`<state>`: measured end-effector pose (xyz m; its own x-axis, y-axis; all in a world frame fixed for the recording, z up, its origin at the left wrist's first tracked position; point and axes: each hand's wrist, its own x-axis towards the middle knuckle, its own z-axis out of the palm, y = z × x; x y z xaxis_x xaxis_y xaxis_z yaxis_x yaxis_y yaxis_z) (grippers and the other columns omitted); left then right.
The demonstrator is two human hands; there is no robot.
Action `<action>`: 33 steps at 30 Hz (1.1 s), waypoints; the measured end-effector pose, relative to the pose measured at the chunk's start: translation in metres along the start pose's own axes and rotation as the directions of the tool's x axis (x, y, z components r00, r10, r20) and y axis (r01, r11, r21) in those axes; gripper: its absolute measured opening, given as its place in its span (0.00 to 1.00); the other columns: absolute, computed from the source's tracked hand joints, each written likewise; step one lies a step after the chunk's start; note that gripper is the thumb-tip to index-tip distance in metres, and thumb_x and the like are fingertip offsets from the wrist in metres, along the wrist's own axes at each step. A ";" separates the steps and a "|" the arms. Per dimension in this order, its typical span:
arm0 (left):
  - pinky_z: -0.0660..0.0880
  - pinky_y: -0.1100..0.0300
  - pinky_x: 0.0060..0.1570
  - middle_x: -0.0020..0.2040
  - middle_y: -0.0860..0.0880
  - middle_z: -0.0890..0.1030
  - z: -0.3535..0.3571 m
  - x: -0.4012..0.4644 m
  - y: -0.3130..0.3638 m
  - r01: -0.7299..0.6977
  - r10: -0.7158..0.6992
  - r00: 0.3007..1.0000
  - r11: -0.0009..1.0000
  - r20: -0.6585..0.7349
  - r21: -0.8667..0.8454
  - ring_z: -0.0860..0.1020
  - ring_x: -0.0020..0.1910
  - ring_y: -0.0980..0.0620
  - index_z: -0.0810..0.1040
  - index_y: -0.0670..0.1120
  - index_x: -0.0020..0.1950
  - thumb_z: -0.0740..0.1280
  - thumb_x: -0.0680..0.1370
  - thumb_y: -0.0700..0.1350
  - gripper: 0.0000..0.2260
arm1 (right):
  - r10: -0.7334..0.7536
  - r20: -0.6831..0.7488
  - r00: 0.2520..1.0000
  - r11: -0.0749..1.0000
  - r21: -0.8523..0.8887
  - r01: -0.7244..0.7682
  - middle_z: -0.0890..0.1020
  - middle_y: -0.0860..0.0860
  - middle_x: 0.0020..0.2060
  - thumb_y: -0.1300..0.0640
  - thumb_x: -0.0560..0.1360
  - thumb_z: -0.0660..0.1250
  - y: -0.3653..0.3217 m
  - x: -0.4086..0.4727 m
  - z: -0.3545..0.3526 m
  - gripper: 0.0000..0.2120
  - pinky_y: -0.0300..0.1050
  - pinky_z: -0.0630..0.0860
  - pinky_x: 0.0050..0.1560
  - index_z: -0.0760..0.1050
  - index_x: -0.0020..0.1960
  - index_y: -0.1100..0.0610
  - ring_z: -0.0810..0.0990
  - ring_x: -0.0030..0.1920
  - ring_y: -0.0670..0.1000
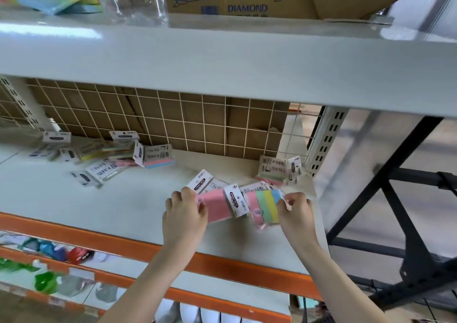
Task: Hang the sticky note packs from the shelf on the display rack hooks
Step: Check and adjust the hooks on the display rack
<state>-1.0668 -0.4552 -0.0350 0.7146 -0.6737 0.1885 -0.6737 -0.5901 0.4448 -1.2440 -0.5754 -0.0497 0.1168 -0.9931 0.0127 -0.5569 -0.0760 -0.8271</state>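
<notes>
Left hand [184,212] grips pink pack [217,206], right hand [295,211] grips striped pack [265,205] beside it.

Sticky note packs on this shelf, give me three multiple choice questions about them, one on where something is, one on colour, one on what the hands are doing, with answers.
1. Where does the loose heap of sticky note packs lie?
A. On the back left of the grey shelf
B. On the floor
C. On the wire grid's hooks

2. What colours show on the striped pack in the right hand?
A. All white
B. Pink, green, yellow and blue
C. Black and red

3. What is the left hand doing?
A. Hanging idle
B. Resting flat on the shelf
C. Gripping the pink pack

Answers: 1 A, the heap lies by the wire grid. 2 B, four pastel stripes show. 3 C, the fingers curl round the pack's edge.
</notes>
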 end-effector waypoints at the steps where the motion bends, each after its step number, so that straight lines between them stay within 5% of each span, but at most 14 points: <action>1: 0.72 0.50 0.48 0.55 0.42 0.75 0.000 0.004 0.002 -0.046 0.046 0.999 0.999 0.001 0.023 0.72 0.56 0.41 0.71 0.42 0.59 0.64 0.78 0.46 0.13 | -0.014 0.007 1.000 0.999 -0.048 0.014 0.74 0.58 0.52 0.59 0.78 0.63 -0.003 0.004 0.002 0.09 0.43 0.71 0.47 0.71 0.56 0.62 0.73 0.54 0.58; 4: 0.71 0.51 0.56 0.62 0.44 0.74 0.010 0.021 0.012 -0.167 0.166 0.979 0.986 0.120 -0.003 0.70 0.61 0.43 0.70 0.46 0.65 0.64 0.78 0.48 0.17 | 0.015 0.130 0.991 0.984 -0.180 0.009 0.74 0.62 0.57 0.53 0.79 0.62 -0.017 0.012 0.006 0.19 0.55 0.71 0.59 0.67 0.63 0.65 0.71 0.59 0.61; 9: 0.66 0.51 0.63 0.67 0.49 0.71 0.033 0.037 0.030 -0.269 0.229 0.906 0.961 0.355 0.068 0.67 0.68 0.47 0.66 0.51 0.69 0.69 0.73 0.58 0.28 | 0.052 0.256 0.965 0.921 -0.386 0.052 0.68 0.62 0.64 0.47 0.78 0.64 -0.027 0.018 0.013 0.35 0.53 0.65 0.66 0.55 0.71 0.69 0.66 0.65 0.60; 17: 0.66 0.53 0.61 0.63 0.47 0.72 0.042 0.037 0.025 -0.249 0.213 0.955 0.953 0.205 0.170 0.71 0.64 0.45 0.65 0.50 0.69 0.68 0.74 0.54 0.25 | 0.094 0.251 0.963 0.960 -0.278 -0.021 0.72 0.58 0.62 0.52 0.73 0.72 -0.025 0.027 -0.002 0.31 0.42 0.68 0.49 0.61 0.69 0.60 0.73 0.56 0.56; 21: 0.70 0.53 0.55 0.61 0.49 0.76 0.027 0.035 0.022 -0.276 0.268 0.955 0.960 0.128 0.052 0.77 0.56 0.43 0.72 0.51 0.65 0.61 0.79 0.45 0.14 | 0.014 0.223 0.975 0.994 -0.113 0.011 0.73 0.55 0.60 0.58 0.73 0.71 -0.023 0.020 -0.008 0.26 0.41 0.71 0.48 0.64 0.67 0.56 0.73 0.53 0.52; 25: 0.73 0.49 0.49 0.59 0.45 0.76 0.006 0.025 0.034 -0.282 0.284 0.958 0.958 0.037 -0.057 0.78 0.51 0.38 0.75 0.48 0.64 0.59 0.81 0.43 0.13 | -0.077 0.104 0.992 0.983 0.176 0.058 0.71 0.44 0.53 0.64 0.73 0.70 -0.032 0.004 -0.023 0.24 0.22 0.67 0.38 0.66 0.65 0.52 0.71 0.53 0.45; 28: 0.72 0.54 0.46 0.55 0.46 0.79 -0.009 0.010 0.053 -0.326 0.317 0.945 0.905 -0.079 -0.273 0.79 0.51 0.43 0.77 0.44 0.62 0.60 0.81 0.43 0.12 | -0.123 0.073 0.990 0.945 0.314 0.094 0.72 0.37 0.50 0.63 0.74 0.70 -0.041 -0.006 -0.040 0.23 0.28 0.67 0.48 0.66 0.59 0.43 0.71 0.54 0.43; 30: 0.69 0.60 0.41 0.46 0.48 0.81 -0.018 0.001 0.067 -0.259 0.269 0.962 0.845 -0.046 -0.468 0.80 0.48 0.46 0.79 0.42 0.56 0.61 0.81 0.46 0.11 | -0.161 0.077 0.984 0.934 0.335 0.127 0.72 0.36 0.50 0.61 0.74 0.70 -0.047 -0.014 -0.056 0.20 0.33 0.70 0.50 0.68 0.53 0.39 0.72 0.53 0.39; 33: 0.70 0.64 0.33 0.36 0.45 0.81 -0.033 -0.016 0.092 -0.083 0.220 0.966 0.758 0.134 -0.647 0.80 0.36 0.50 0.80 0.41 0.44 0.59 0.79 0.56 0.20 | -0.255 0.094 0.962 0.916 0.342 0.209 0.76 0.42 0.52 0.59 0.74 0.71 -0.051 -0.028 -0.085 0.16 0.28 0.71 0.43 0.70 0.51 0.40 0.74 0.52 0.38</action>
<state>-1.1342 -0.4844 0.0315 0.5169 -0.8404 0.1630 -0.4478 -0.1032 0.8881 -1.2890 -0.5514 0.0398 0.3316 -0.9280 0.1701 -0.2048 -0.2468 -0.9472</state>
